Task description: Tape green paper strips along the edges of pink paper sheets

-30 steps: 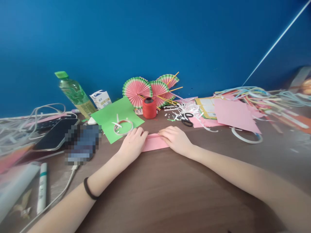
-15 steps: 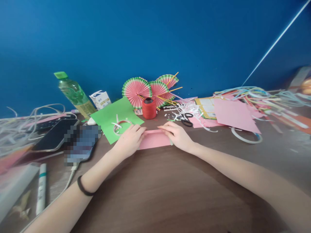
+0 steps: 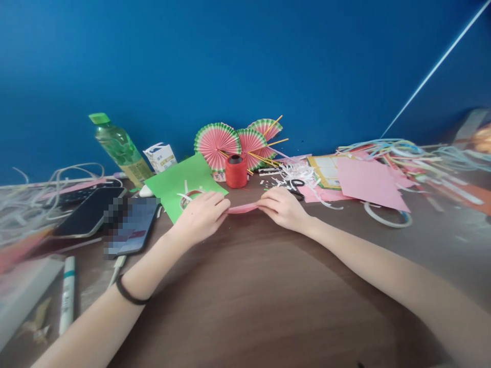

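A pink paper (image 3: 243,208) stretches between both hands and shows as a narrow band, seen nearly edge-on. My left hand (image 3: 204,214) is closed on its left end, beside the green sheet (image 3: 176,179). The right end is pinched between the thumb and fingers of my right hand (image 3: 284,208). Just behind the paper stands a spool of red thread (image 3: 236,173). Round pleated fans in pink and green (image 3: 217,143) lean against the wall behind the spool.
Left are a green bottle (image 3: 121,148), a white carton (image 3: 160,157), a phone (image 3: 132,225) and a marker (image 3: 68,294). Scissors (image 3: 297,190), white paper shreds (image 3: 293,173) and pink sheets (image 3: 370,181) lie at the right, beyond my right hand.
The pink paper showed its broad face before and now appears as a thin band. Both hands remain at its ends, with my right hand's fingers slightly lower.
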Demonstrator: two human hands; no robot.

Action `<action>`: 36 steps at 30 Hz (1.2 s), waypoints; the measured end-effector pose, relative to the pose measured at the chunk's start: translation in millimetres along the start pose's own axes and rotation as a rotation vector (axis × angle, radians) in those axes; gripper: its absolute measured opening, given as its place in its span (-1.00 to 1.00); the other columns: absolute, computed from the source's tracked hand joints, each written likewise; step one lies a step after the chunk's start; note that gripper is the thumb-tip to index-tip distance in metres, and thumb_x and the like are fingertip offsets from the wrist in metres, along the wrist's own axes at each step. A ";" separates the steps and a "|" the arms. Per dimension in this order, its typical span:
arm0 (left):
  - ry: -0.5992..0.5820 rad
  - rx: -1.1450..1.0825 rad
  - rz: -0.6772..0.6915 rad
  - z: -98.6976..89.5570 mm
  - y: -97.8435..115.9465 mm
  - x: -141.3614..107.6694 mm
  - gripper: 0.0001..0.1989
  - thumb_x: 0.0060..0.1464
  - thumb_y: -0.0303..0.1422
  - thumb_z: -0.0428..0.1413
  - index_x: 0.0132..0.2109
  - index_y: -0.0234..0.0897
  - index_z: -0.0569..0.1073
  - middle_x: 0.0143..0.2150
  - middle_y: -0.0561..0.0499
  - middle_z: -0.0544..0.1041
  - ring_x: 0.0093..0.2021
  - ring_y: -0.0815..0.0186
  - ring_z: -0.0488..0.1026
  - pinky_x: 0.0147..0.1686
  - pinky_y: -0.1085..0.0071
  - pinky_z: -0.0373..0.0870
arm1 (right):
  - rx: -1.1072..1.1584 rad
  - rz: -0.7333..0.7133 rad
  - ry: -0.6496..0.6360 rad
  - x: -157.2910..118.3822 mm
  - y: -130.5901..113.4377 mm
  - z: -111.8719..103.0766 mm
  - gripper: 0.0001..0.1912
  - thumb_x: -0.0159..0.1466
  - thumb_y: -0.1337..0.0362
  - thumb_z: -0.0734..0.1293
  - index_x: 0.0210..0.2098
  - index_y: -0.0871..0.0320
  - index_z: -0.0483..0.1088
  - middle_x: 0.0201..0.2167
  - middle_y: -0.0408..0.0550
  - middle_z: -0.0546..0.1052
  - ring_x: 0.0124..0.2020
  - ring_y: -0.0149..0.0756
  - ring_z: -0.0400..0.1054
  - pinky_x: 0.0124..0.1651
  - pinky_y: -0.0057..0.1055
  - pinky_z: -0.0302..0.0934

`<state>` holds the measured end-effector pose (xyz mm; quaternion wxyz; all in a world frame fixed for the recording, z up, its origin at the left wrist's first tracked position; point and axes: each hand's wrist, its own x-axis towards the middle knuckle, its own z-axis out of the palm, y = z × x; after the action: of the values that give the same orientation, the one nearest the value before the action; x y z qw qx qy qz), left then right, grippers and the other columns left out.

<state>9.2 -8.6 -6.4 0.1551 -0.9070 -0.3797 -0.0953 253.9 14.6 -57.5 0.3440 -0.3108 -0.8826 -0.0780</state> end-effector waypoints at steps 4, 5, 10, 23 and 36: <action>-0.224 -0.349 -0.167 1.3 -1.5 0.0 -0.88 0.10 -0.35 -0.02 -0.34 -0.27 0.37 -0.33 0.01 0.44 -0.31 0.29 0.36 -0.33 0.40 0.24 | 0.205 0.012 -0.097 -1.2 4.8 5.4 -0.76 0.29 0.27 0.19 -0.31 0.18 0.49 -0.37 -0.03 0.50 -0.31 -0.33 0.34 -0.18 -0.35 0.22; -0.261 -0.426 -0.213 2.0 -2.4 -0.2 -0.88 0.09 -0.34 -0.02 -0.33 -0.26 0.38 -0.32 0.02 0.45 -0.31 0.30 0.37 -0.32 0.40 0.24 | 0.249 0.043 -0.117 -1.0 5.3 5.8 -0.77 0.29 0.28 0.20 -0.31 0.18 0.49 -0.37 -0.03 0.51 -0.30 -0.34 0.35 -0.16 -0.35 0.22; -0.324 -0.650 -0.303 8.0 -9.0 -1.4 -0.84 0.07 -0.35 -0.06 -0.32 -0.24 0.41 -0.29 0.04 0.49 -0.27 0.30 0.40 -0.24 0.39 0.26 | 0.419 0.263 -0.182 2.3 4.0 3.9 -0.85 0.21 0.33 0.27 -0.36 0.19 0.50 -0.37 -0.04 0.53 -0.30 -0.34 0.37 -0.15 -0.36 0.23; -0.296 -0.704 -0.465 18.9 -14.3 1.6 -0.81 -0.02 -0.27 -0.02 -0.38 -0.27 0.42 -0.37 0.03 0.50 -0.33 0.27 0.41 -0.28 0.37 0.28 | 0.623 0.633 -0.278 10.5 12.8 -0.3 -0.87 0.10 0.26 0.32 -0.45 0.20 0.43 -0.44 -0.10 0.52 -0.39 -0.37 0.37 -0.22 -0.38 0.21; -0.307 -0.726 -0.471 17.2 -11.7 2.9 -0.86 -0.05 -0.29 0.01 -0.43 -0.26 0.39 -0.42 0.07 0.49 -0.37 0.31 0.41 -0.32 0.40 0.28 | 0.576 0.623 -0.304 11.3 18.2 0.8 -0.88 0.07 0.27 0.34 -0.43 0.20 0.47 -0.47 -0.10 0.53 -0.43 -0.37 0.37 -0.28 -0.40 0.23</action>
<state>3.8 7.2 -19.2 -0.2566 -0.7951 -0.5364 -0.1192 258.0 34.9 -52.1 0.2902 -0.4611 -0.7733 0.3244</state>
